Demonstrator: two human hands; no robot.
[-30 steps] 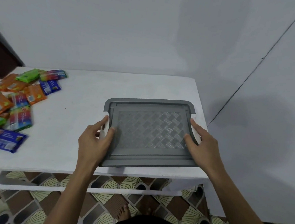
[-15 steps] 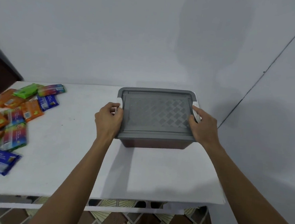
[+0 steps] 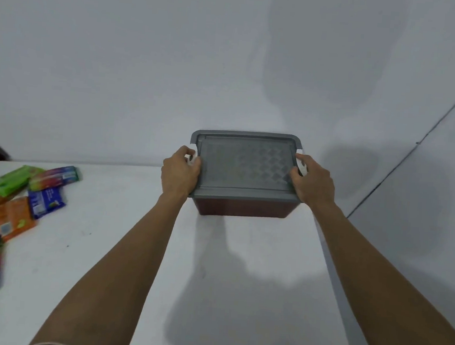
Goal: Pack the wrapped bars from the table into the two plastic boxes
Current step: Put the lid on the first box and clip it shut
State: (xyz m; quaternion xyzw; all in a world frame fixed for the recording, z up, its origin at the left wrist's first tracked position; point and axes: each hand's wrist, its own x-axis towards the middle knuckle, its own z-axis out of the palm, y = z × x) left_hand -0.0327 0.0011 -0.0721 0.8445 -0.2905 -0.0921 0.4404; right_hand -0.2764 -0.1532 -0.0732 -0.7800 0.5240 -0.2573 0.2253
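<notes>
Gripping a lidded box [image 3: 242, 209] by its ends at the far side of the table [image 3: 122, 245], my left hand [image 3: 180, 172] and right hand [image 3: 314, 182] curl round its handles, while the bars [image 3: 16, 217] lie unpacked at left, second box unseen.

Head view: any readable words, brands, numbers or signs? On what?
No text reads legibly.
Blue wrapped bar: white print, too blurred to read.
Orange wrapped bar: pale label patch, too blurred to read.
Green wrapped bar and multicoloured wrapped bar: print smeared, unreadable.
Grey lid of the plastic box: woven relief pattern only, no text seen.
</notes>
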